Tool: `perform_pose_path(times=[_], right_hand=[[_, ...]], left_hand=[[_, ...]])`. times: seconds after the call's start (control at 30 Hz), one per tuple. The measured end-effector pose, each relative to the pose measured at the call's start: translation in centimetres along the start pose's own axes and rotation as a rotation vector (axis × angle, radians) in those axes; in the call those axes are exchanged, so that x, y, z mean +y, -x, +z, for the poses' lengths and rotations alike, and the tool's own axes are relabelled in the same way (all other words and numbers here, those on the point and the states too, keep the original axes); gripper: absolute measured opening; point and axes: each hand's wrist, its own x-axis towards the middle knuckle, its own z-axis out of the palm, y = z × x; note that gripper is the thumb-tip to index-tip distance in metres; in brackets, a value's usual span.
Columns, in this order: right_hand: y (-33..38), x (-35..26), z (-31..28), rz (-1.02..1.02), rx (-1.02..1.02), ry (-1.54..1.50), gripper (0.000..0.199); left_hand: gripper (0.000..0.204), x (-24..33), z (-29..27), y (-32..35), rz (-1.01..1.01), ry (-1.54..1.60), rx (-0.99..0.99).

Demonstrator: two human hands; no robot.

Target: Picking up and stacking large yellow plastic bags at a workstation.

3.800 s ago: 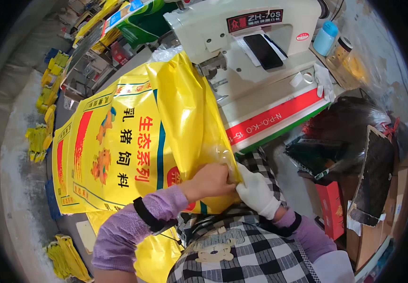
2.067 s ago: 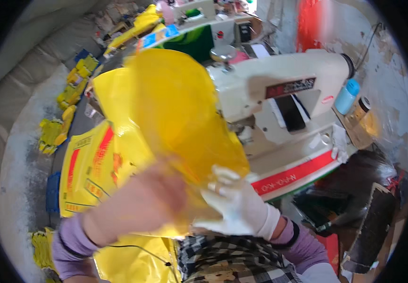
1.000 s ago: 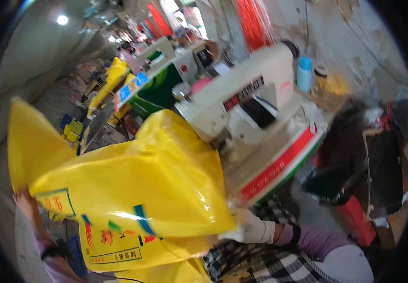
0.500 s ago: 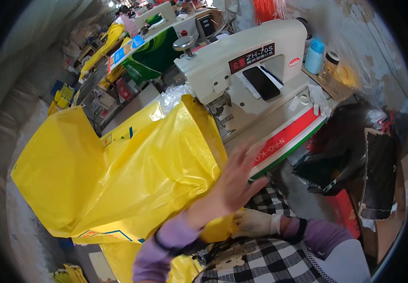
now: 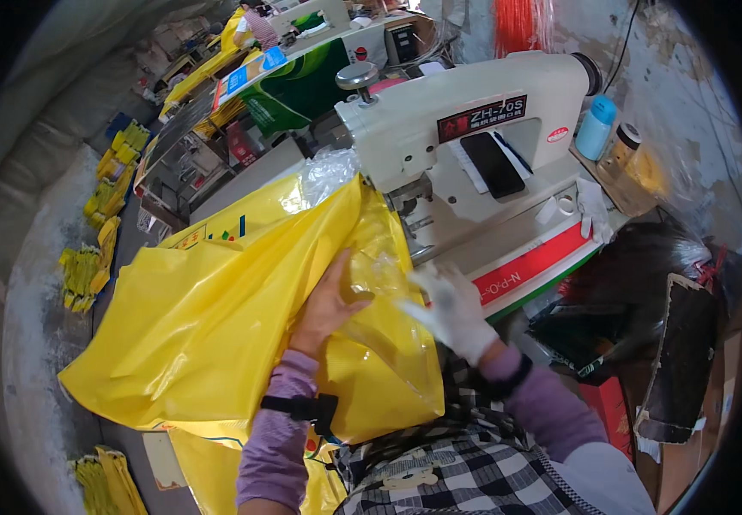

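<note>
**Inspector:** Large yellow woven plastic sack (image 5: pixel 216 318), with a clear plastic liner (image 5: pixel 379 283) showing at its mouth: it lies spread across the worktop directly before the person, its open end toward the sewing head, its lower edge hanging over the near side above the checked apron (image 5: pixel 439 481).

**Clerk:** The hands?

**Inspector:** Left hand (image 5: pixel 330 300), bare, rests flat on the sack beside the liner, fingers extended and slightly spread, thumb out; it presses rather than grips. A purple sleeve (image 5: pixel 276 429) with a black strap covers the forearm. Right hand (image 5: pixel 448 305), in a white glove, is open with fingers splayed at the liner's edge, just right of the left hand. Whether it has hold of the film, I cannot tell; the fingers are blurred.

**Clerk:** Beyond the hands?

**Inspector:** Cream industrial sewing machine (image 5: pixel 474 129) with a red stripe along its base, touching the sack's mouth. A dark phone (image 5: pixel 491 163) lies against its body. To the right, a blue bottle (image 5: pixel 596 129) and an amber jar (image 5: pixel 621 150) stand side by side on a ledge. Stacks of folded yellow sacks (image 5: pixel 87 266) lie on the floor at far left. Another machine (image 5: pixel 319 13) and a person (image 5: pixel 257 26) sit at the far bench.
</note>
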Motion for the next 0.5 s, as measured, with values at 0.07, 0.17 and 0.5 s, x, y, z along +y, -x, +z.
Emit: perform_pose_path(times=[0.07, 0.17, 0.5], right_hand=[[-2.1, 1.0, 2.5, -0.035, 0.029, 0.083, 0.031], [-3.0, 1.7, 6.0, -0.051, 0.043, 0.063, 0.03], [-2.6, 0.1, 5.5, -0.163, 0.121, 0.013, 0.011]], left_hand=[[0.057, 2.0, 1.4, -0.9, 0.099, -0.137, 0.043], [0.031, -1.6, 2.0, -0.3, -0.052, -0.231, -0.129], [0.009, -2.5, -0.3, 3.7, -0.092, 0.118, 0.11]])
